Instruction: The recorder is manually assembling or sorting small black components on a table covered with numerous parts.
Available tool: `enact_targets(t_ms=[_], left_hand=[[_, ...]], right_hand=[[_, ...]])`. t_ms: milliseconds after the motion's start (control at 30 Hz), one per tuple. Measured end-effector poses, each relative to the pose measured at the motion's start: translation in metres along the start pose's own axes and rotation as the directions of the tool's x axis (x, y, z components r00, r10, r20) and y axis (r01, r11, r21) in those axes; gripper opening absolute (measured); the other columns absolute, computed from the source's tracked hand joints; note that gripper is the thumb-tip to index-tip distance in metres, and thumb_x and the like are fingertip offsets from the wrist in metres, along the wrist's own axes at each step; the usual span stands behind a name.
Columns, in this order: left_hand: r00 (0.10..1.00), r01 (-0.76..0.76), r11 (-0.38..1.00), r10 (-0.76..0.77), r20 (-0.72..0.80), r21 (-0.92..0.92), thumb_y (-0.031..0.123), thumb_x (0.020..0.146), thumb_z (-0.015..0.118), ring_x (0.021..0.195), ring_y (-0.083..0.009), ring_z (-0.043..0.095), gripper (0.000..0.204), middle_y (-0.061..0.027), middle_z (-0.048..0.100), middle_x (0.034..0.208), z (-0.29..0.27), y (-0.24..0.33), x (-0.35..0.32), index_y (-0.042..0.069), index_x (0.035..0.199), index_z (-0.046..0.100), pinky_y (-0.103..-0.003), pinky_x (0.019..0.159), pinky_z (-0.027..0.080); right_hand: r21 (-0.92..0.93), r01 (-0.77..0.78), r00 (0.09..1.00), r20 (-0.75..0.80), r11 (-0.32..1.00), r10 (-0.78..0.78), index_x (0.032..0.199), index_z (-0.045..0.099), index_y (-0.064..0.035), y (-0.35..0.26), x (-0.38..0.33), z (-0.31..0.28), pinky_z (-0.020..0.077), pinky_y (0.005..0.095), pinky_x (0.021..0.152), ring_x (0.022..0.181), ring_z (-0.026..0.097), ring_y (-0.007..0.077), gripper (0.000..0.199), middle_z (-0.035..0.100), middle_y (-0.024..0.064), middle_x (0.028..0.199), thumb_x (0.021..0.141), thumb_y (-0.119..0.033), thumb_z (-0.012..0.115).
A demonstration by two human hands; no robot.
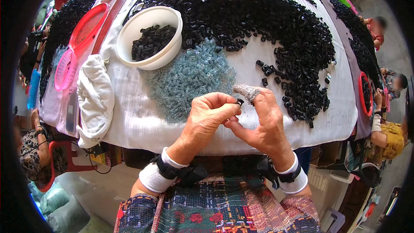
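My left hand [207,114] is closed, thumb and index finger pinching a small black plastic piece [239,102]. Close against it is my right hand [268,123], its index finger wrapped in a greyish cover [246,90] and reaching past the piece. The right thumb points at the left fingertips, apart from the index finger. I make out nothing held in the right hand; its other fingers are partly hidden. Just beyond my left hand lies a heap of small clear bluish coil springs [189,80]. A large pile of similar black pieces [297,56] spreads behind and to the right.
A white bowl [173,43] with black pieces in it stands behind the springs. To the left are a crumpled white cloth [95,99], a pink basket [65,70] and a red-rimmed sieve [88,26]. Other people sit at both sides, near another red basket [365,94].
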State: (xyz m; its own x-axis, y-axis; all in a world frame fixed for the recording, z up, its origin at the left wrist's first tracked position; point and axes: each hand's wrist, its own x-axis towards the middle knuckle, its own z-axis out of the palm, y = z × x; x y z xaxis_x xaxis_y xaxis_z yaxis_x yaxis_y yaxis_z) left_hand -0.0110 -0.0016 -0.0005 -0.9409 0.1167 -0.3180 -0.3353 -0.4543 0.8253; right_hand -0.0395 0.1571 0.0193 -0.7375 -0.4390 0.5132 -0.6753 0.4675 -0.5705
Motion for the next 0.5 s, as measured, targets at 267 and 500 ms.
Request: enact_targets(t_ms=[267, 500], left_hand=[[1.000, -0.019, 0.997, 0.019, 0.003, 0.071, 0.010, 0.080, 0.067, 0.068, -0.0086, 0.060, 0.012, -0.0055, 0.066, 0.078, 0.000, -0.002, -0.001, 0.000, 0.087, 0.064, -0.021, 0.062, 0.049], [0.999, -0.044, 0.989, 0.043, 0.010, 0.143, 0.012, 0.080, 0.067, 0.066, -0.0066, 0.058, 0.013, -0.0030, 0.065, 0.076, -0.001, -0.005, -0.004, 0.000, 0.084, 0.066, -0.019, 0.058, 0.046]], right_hand=[[-0.179, 0.095, 0.991, 0.106, 0.979, -0.077, 0.085, 0.055, 0.0012, -0.001, -0.004, 0.001, 0.0478, 0.0386, 0.062, 0.075, 0.055, 0.0317, 0.035, 0.055, 0.0153, 0.081, 0.062, -0.016, 0.075], [-0.258, 0.114, 0.988, 0.132, 0.959, -0.082, 0.081, 0.054, 0.0001, -0.003, -0.009, 0.004, 0.0470, 0.0380, 0.059, 0.071, 0.054, 0.0308, 0.030, 0.054, 0.0138, 0.075, 0.064, -0.015, 0.073]])
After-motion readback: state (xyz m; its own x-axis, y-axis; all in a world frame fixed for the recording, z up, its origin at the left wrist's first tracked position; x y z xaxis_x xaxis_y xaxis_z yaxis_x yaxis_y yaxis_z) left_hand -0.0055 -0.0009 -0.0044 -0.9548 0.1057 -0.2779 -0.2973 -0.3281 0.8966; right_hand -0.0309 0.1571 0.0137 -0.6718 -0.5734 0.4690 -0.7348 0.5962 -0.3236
